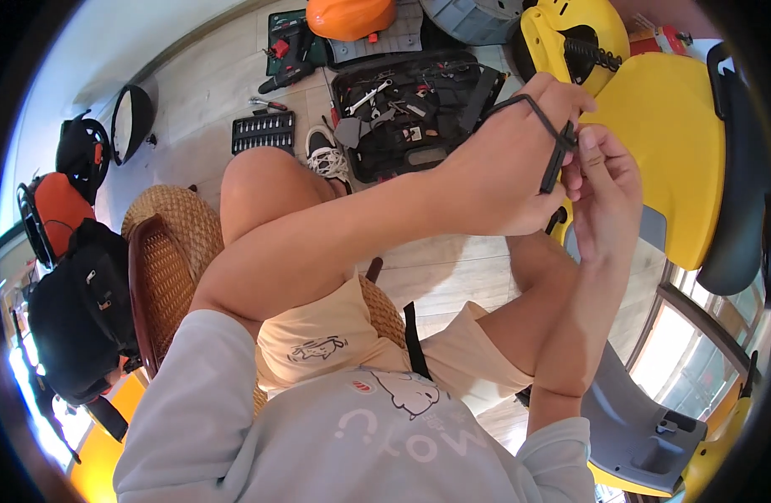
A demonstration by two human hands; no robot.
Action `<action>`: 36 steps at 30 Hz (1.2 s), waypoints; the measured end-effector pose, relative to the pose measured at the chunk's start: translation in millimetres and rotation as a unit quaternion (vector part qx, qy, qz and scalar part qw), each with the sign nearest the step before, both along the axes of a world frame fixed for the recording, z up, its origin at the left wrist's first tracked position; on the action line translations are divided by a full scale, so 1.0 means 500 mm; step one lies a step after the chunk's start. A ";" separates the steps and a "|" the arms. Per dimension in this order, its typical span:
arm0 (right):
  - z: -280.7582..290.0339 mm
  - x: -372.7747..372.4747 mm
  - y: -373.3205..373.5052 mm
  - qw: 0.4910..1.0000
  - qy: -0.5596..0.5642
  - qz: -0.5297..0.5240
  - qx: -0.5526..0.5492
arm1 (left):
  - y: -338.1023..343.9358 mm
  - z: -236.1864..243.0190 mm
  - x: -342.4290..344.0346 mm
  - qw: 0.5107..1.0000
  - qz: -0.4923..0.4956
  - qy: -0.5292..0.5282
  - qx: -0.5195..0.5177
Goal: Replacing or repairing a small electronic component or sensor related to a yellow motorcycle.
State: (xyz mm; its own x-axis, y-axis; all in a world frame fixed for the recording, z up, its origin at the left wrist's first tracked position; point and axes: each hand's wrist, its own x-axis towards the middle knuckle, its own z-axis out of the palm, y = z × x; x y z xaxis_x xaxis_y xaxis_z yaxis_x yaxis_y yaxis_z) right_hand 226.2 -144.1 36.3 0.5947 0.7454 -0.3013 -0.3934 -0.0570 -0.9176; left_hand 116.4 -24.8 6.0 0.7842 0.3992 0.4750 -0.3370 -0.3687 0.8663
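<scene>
In front of the yellow scooter-like body, both of my hands are raised close together. My left hand (pixel 515 159) has its back turned up, with its fingers curled in. Thumb and fingers of my right hand (pixel 603 176) pinch together right beside it. Between the hands is a black piece (pixel 555 166) with a flat bar and a thin bent rod that runs over the back of my left hand. Its exact kind does not show, and the fingers hide its far end.
An open black tool case (pixel 410 117) with wrenches lies on the floor ahead. Left of it are a socket set (pixel 264 132), a ratchet (pixel 268 103) and a drill (pixel 293 59). Large yellow body panels (pixel 662 151) stand at right. An orange helmet-like shell (pixel 352 17) sits at the back.
</scene>
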 end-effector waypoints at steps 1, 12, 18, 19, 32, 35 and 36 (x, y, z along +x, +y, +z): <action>0.000 -0.006 0.010 0.996 -0.087 -0.011 0.002 | 0.000 -0.003 0.000 0.999 0.024 0.007 -0.025; -0.041 0.033 0.009 0.948 -0.297 -0.080 -0.079 | -0.065 -0.026 0.008 0.893 0.047 0.118 -0.431; -0.272 0.110 0.049 0.938 -0.128 0.070 -0.314 | -0.154 -0.029 -0.032 0.742 0.036 0.257 -0.619; -0.332 0.101 0.064 0.927 -0.137 0.087 -0.339 | -0.162 -0.022 -0.043 0.747 0.041 0.249 -0.616; -0.858 0.028 0.167 0.831 -0.331 0.122 -0.429 | -0.060 0.072 -0.043 0.473 -0.157 0.052 -0.865; -0.872 0.019 0.190 0.792 -0.432 0.092 -0.420 | -0.032 0.084 -0.039 0.450 -0.116 -0.004 -0.885; -0.868 0.004 0.210 0.793 -0.435 0.099 -0.415 | -0.025 0.086 -0.043 0.452 -0.119 -0.001 -0.884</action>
